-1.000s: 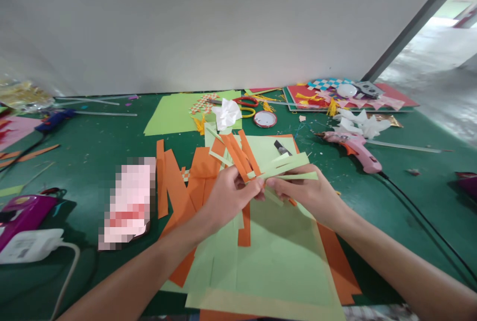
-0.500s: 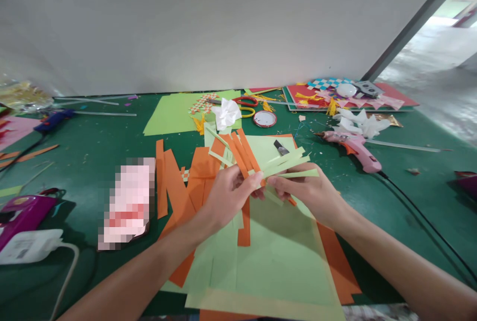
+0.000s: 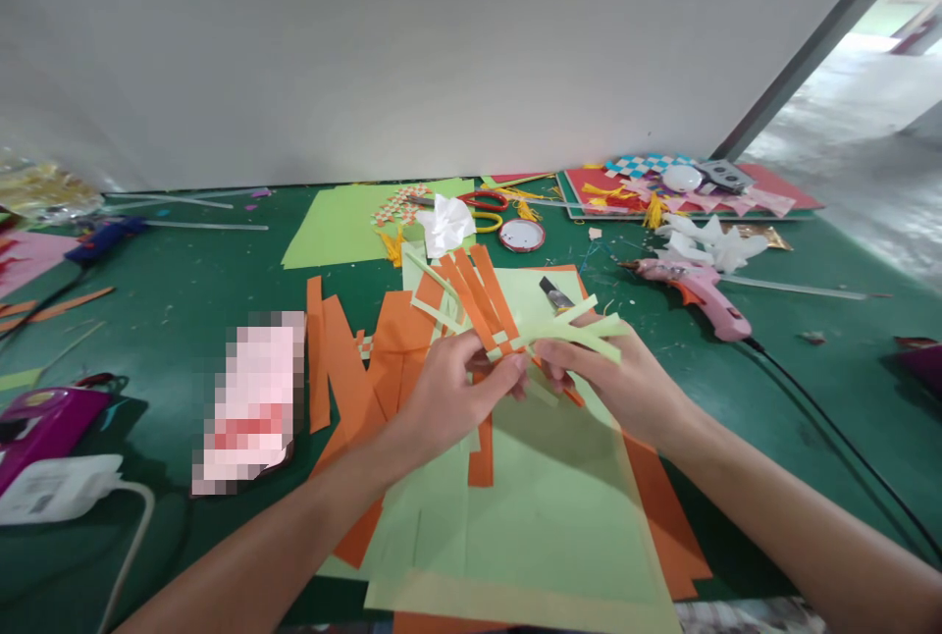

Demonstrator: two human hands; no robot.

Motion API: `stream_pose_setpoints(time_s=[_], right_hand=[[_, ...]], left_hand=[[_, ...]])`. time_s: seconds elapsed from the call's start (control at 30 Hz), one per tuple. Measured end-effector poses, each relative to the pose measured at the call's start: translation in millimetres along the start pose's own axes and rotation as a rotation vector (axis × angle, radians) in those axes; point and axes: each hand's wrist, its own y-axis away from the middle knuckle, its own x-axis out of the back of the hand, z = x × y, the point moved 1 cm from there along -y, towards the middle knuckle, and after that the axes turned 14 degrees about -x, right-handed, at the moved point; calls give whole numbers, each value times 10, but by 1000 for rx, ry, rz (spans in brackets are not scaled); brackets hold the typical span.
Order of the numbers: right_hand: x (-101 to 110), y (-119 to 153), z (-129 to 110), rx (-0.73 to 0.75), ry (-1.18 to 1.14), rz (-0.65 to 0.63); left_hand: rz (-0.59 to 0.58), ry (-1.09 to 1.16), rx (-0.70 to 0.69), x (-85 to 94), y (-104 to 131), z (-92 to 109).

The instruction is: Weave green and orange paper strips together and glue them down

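Paper strips crossed above green table

Near a grey wall, left hand and right hand pinched them, fingers nearly closed; the orange lengths' long axis slanted up-left, pale green ends pointing right

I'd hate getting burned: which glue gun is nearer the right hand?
The pink glue gun, beyond the right hand; the blue glue gun lies far left.

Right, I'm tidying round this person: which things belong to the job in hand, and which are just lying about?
Probably in the job:
- orange and green strips, held by left hand and right hand
- green sheet beneath

Seemingly lying about:
- pink glue gun
- blue glue gun
- crumpled tissue
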Motion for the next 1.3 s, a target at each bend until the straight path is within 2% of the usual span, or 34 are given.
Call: stream_pose_setpoints(time_s=[0.23,0.37,0.6,0.73,0.9,1.13,1.3], right_hand=[[-24,18,-42,-21,-82,-52],[-33,38,-76,20,-94,-85],[-29,26,-73,58,-34,-44],[-18,19,-40,36,-73,-26],[-28,21,-38,23,-78,-15],[-27,-6,-15,5,-123,-78],[-25,-14,-5,48,-144,-125]], left_hand=[[19,30,-9,5,0,-29],[58,14,-5,7,-1,-55],[85,14,-17,9,-3,-31],[49,50,-91,11,-3,-38],[-7,53,-77,3,7,-44],[10,-3,-69,5,10,-18],[19,-81,-89,3,-1,-28]])
